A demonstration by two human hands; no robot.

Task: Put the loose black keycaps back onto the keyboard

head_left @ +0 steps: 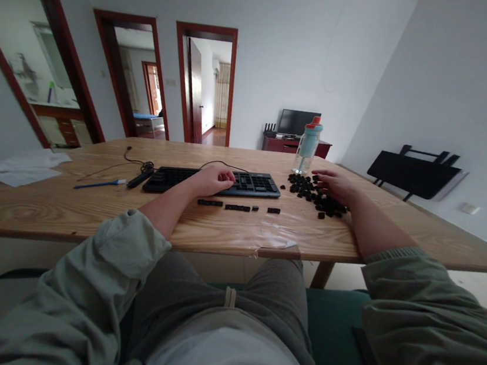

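1. Head view, hands: left hand (216, 180) over the middle of the black keyboard (261, 184), fingers curled in; can't tell if it pinches anything
2. Right hand (335, 185) at the pile of black keycaps (328, 205), fingers stretched toward the left, a keycap at the fingertips; can't tell if gripped or just touched
3. Keyboard lies crosswise on the wooden table (132, 222), partly hidden by left hand and forearm
4. Keycap pile right of keyboard, apart from it, loosely spread; one loose keycap (282, 187) sits between the two
5. Row of black key pieces (237, 208) set out between keyboard and near table edge, longer ones left, shorter ones right
6. Bottle (308, 146) with orange-red top stands upright just behind the pile
7. Left of keyboard: coiled dark cable (146, 166), blue brush (100, 184) lying flat, white paper (23, 170) farther out
8. Clear tape (275, 245) along near table edge, wrinkled
9. Background: dark screen (299, 123) on a red-brown cabinet (290, 147), folded black table (413, 175) leaning by right wall, red-framed doorways at left
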